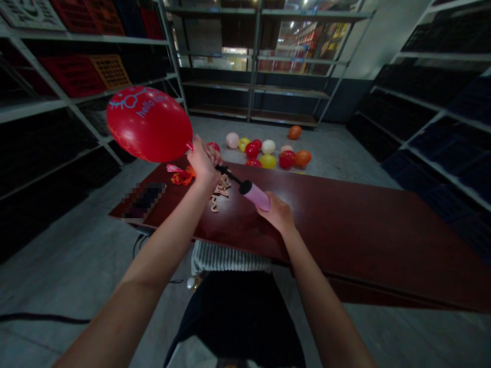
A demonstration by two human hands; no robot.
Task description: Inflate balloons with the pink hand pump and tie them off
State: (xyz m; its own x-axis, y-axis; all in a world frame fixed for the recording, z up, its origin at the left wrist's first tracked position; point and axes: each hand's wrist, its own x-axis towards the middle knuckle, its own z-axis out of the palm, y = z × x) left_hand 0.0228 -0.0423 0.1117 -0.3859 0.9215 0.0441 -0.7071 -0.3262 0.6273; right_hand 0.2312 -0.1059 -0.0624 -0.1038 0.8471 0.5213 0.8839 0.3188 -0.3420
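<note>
My left hand (202, 161) pinches the neck of a blown-up red balloon (148, 124) with light blue writing, held up to the left above the dark red table (345, 214). The balloon's neck meets the black nozzle of a pink hand pump (253, 194). My right hand (278, 213) is wrapped round the pump's pink barrel, just above the tabletop. Under the pump lie several limp pale balloons (220, 190), and limp red and orange ones (181, 175) rest near the table's far left edge.
Several inflated balloons (268, 152) in red, yellow, white and orange lie on the concrete floor beyond the table. Metal shelving lines both sides and the back wall, with red and orange crates (109, 70) at upper left. A black cable (42, 319) runs across the floor.
</note>
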